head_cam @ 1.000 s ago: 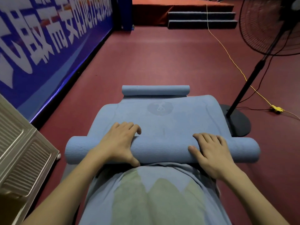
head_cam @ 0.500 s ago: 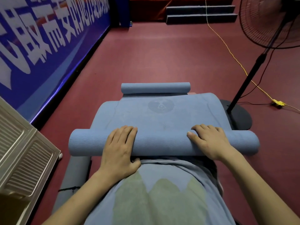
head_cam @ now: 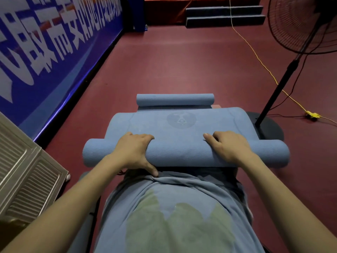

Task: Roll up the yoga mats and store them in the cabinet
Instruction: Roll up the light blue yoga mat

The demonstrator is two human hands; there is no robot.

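Mat [head_cam: 184,128], blue and partly rolled, lies on the dark red floor [head_cam: 182,70] straight ahead at 12 o'clock from the person. Its rolled part, a thick ribbed roll [head_cam: 184,155], runs crosswise just in front of the person's shirt [head_cam: 173,207], and the flat remainder stretches away beyond it, with a round faded emblem [head_cam: 180,120] near the far end. Left hand [head_cam: 135,152] rests over the roll at about 10 o'clock, fingers curled over the top onto the far side and thumb pressed down against the near side, so it grips the roll. Right hand [head_cam: 228,147] sits on the roll at about 2 o'clock, fingers bent over the top with the tips touching the flat mat just beyond; its thumb is hidden, and the hold looks like a grip over the roll. Both ends of the roll stick out well past the hands.

Second roll [head_cam: 175,100], smaller and also blue, lies crosswise at 12 o'clock just past the flat mat's far edge; whether the two touch cannot be told. Cabinet [head_cam: 27,172], pale metal with ribbed panels, stands at 8 o'clock, near the left end of the roll but apart from it. Banner [head_cam: 45,42], blue with large white characters, lines the wall from 9 to 11 o'clock. Fan [head_cam: 299,24] on a black pole stands at 2 o'clock, its round base [head_cam: 269,128] just beside the mat's right edge. Yellow cable [head_cam: 255,55] runs across the floor at 1 o'clock, behind the pole. Steps [head_cam: 224,14] show far off at 12 o'clock.
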